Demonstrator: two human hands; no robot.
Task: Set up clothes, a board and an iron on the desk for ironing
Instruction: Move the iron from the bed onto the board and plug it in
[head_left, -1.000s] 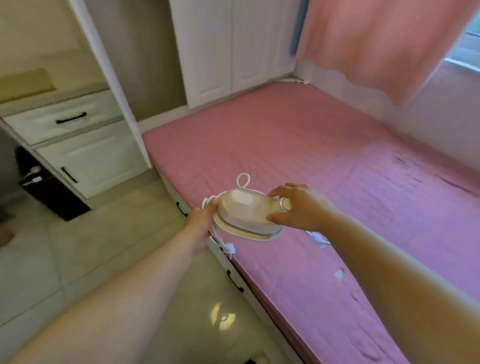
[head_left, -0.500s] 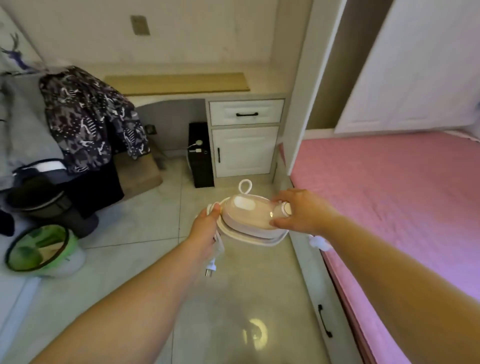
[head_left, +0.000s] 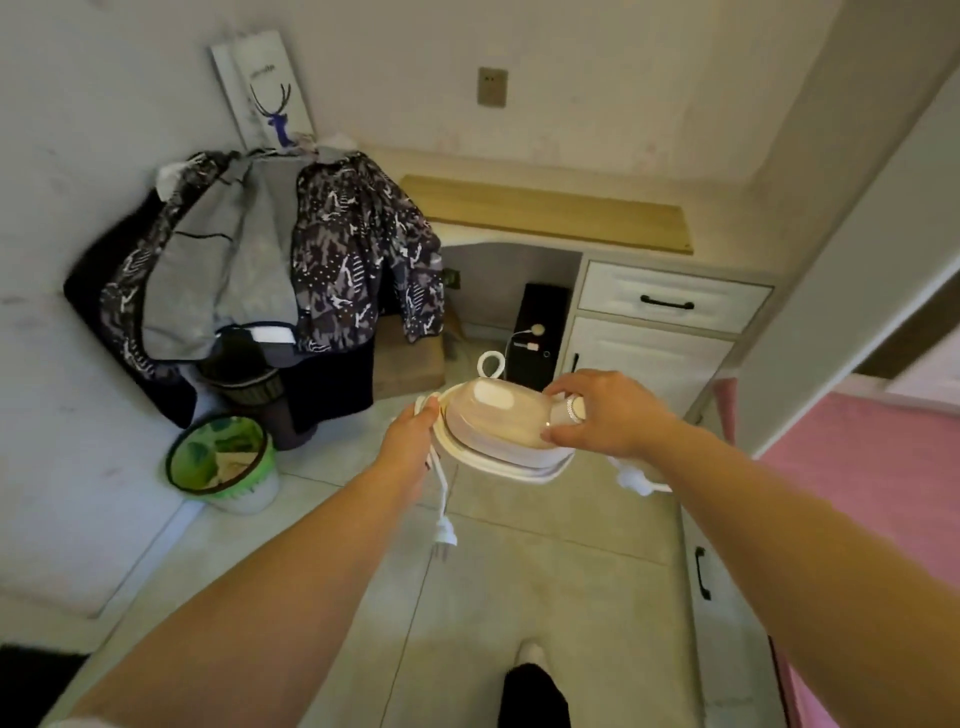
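Note:
I carry a small pale pink and white iron (head_left: 498, 423) in front of me at chest height. My right hand (head_left: 608, 413) grips its handle end by the dial. My left hand (head_left: 415, 441) holds its left rim together with the coiled white cord, and the plug (head_left: 445, 535) dangles below. Ahead stands the white desk (head_left: 727, 234) with a long wooden board (head_left: 545, 213) lying flat on its top. To the left, a patterned dark jacket (head_left: 358, 260) and a grey garment (head_left: 223, 270) hang piled over a chair.
A green-rimmed bin (head_left: 223, 462) stands on the tiled floor by the left wall. A black computer tower (head_left: 540, 332) sits under the desk beside white drawers (head_left: 670, 301). The pink bed (head_left: 872, 483) lies at the right. A wall socket (head_left: 491, 86) is above the desk.
My view has swung left from the pink bed to the desk and the clothes pile. Both hands keep the same hold on the iron, and the plug now hangs lower.

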